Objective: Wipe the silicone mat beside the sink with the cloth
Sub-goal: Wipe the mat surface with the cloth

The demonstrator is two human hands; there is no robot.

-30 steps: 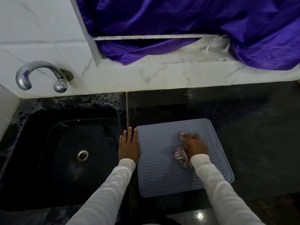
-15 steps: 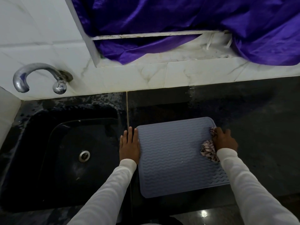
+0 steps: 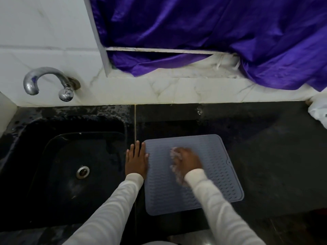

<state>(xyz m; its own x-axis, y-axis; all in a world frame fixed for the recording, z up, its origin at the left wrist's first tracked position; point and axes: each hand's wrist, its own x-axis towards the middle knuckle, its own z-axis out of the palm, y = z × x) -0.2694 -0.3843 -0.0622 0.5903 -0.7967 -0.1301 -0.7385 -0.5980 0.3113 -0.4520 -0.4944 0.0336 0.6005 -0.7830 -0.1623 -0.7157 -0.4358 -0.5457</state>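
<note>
On the dark counter just right of the sink (image 3: 58,156), the grey silicone mat (image 3: 217,183) lies flat. Over its middle the right hand (image 3: 188,160) bunches the cloth (image 3: 174,152) (both blurred), fingers curled round it. At the mat's left edge the left hand (image 3: 136,160) presses flat, fingers straight and together. Farther left a chrome tap (image 3: 47,82) juts from the tiled wall; purple fabric (image 3: 212,29) hangs beyond.

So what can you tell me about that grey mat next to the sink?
The silicone mat is a grey-blue rectangle with rounded corners, a raised rim and rows of wavy ridges; it looks soft and rubbery. It lies flat on the dark countertop, just right of the black sink, slightly skewed. The left hand rests flat along its left edge. The right hand presses a blurred cloth onto its middle. A small notch marks its right rim.
</note>
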